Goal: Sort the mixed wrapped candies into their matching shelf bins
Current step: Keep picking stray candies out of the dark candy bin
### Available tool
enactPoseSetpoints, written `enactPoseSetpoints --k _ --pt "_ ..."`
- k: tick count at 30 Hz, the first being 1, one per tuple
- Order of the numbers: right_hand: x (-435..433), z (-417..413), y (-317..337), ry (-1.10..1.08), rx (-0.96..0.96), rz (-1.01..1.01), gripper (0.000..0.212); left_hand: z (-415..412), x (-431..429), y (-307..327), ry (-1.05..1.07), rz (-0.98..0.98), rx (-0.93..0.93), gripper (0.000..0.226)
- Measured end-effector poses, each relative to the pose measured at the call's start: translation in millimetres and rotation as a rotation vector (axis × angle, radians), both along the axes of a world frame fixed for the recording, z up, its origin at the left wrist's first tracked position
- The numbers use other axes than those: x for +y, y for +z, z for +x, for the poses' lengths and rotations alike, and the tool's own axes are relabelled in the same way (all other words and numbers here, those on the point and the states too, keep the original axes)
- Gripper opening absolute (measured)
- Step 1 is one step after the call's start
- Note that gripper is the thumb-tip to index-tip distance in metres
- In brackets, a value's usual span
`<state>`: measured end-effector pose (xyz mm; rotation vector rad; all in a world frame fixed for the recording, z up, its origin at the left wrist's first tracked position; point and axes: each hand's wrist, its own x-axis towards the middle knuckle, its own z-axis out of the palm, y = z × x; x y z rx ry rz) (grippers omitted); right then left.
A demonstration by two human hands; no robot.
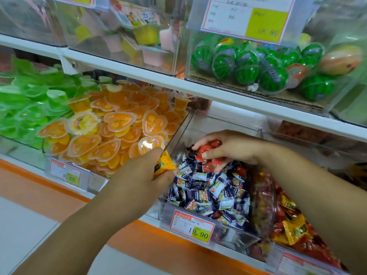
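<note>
Left hand [146, 173] is clutching yellow candies [163, 163] and right hand [231, 147] is pinching red candies [205, 150] over the blue bin [236, 238] beneath them, so I'm guessing sorting's midway, with both handfuls needing their own bins.

This is looking like a shop's loose-sweets aisle. White shelving [127, 65] is carrying clear plastic bins [224, 121] heaped with goods: orange heart-shaped jelly cups [119, 122] at nine o'clock, watermelon-patterned balls [224, 64] at one o'clock, wrapped candies [214, 191] at five o'clock. Printed price tags are hanging on bin fronts, a lower tag [192, 228] reading 19.90 at six o'clock, an upper tag [248, 16] at one o'clock.
</note>
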<state>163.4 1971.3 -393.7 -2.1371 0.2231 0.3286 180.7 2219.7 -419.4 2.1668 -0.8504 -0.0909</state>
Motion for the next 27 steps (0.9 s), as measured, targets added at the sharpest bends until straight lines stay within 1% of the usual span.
enactPoseSetpoints --k 4,7,10,12,16,19,21,25,27 --pt "-2.3 -29.9 -2.0 -0.076 0.046 0.076 0.020 -6.1 -3.3 -0.2 -0.003 0.031 -0.034 0.032" --pt "-3.7 -43.0 -4.0 -0.140 -0.001 0.140 0.021 -12.2 -7.6 -0.1 -0.009 0.050 -0.042 0.032" --pt "-1.6 -49.7 -5.5 -0.153 -0.058 0.112 0.022 -15.8 -11.6 -0.7 -0.028 0.049 -0.049 0.034" --pt "1.4 -51.7 -6.5 -0.087 -0.041 0.027 0.021 -16.8 -12.3 -1.0 -0.027 0.050 -0.043 0.034" --pt "9.1 -50.2 -11.2 0.168 0.076 -0.325 0.023 -15.9 -10.8 -0.8 -0.018 0.050 -0.025 0.034" --pt "18.1 -46.6 -23.1 0.369 0.111 -0.586 0.031 -14.3 -8.7 -0.6 -0.003 0.070 -0.031 0.034" --pt "25.0 -45.5 -31.0 0.421 0.134 -0.668 0.036 -13.3 -9.1 -0.9 0.007 0.084 -0.042 0.034" --pt "31.9 -46.4 -36.9 0.411 0.124 -0.778 0.039 -11.9 -10.7 -2.5 0.011 0.090 -0.049 0.034" --pt "31.0 -48.5 -35.5 0.402 0.087 -0.774 0.039 -11.6 -10.6 -2.9 0.005 0.078 -0.043 0.034"
